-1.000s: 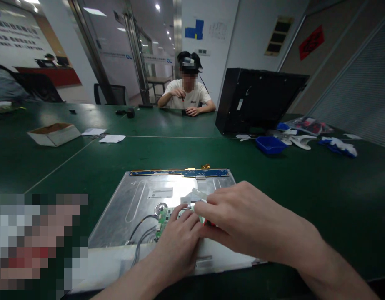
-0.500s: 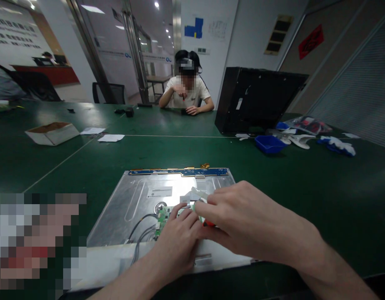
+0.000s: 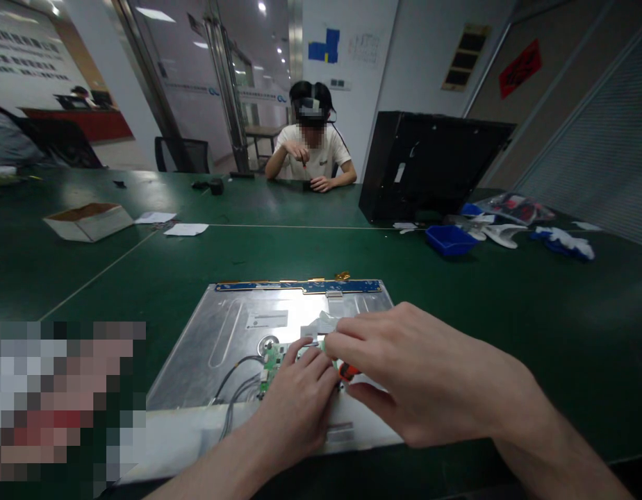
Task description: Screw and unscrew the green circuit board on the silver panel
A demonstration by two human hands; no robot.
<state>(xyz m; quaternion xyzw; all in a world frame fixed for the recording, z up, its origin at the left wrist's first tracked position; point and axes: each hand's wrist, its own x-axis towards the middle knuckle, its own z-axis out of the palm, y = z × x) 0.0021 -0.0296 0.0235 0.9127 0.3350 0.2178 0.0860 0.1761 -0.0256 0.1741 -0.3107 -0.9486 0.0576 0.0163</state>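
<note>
A flat metal display panel (image 3: 227, 330) lies face down in front of me, with a green circuit board (image 3: 272, 357) on its back. The bent fingers of my left hand (image 3: 303, 392) press over the board and hide much of it; its thumb is out of sight. Close beside, my right hand (image 3: 394, 368) curls its fingers around a red-and-black screwdriver (image 3: 347, 371). Only a short piece of the handle shows and its tip is hidden. My right thumb stands a little off the handle. Grey cables (image 3: 232, 396) run from the board's left side.
A blue circuit strip (image 3: 279, 286) edges the panel's far side. Beyond are a blue tray (image 3: 450, 240), a large black casing (image 3: 430, 167), gloves (image 3: 563, 243) and a cardboard box (image 3: 89, 222). Opposite, a person (image 3: 313, 153) in a headset sits at the green table (image 3: 279, 243).
My right hand has turned slightly and its thumb has come away from the handle, so more of the red part shows. My left hand has stayed on the board.
</note>
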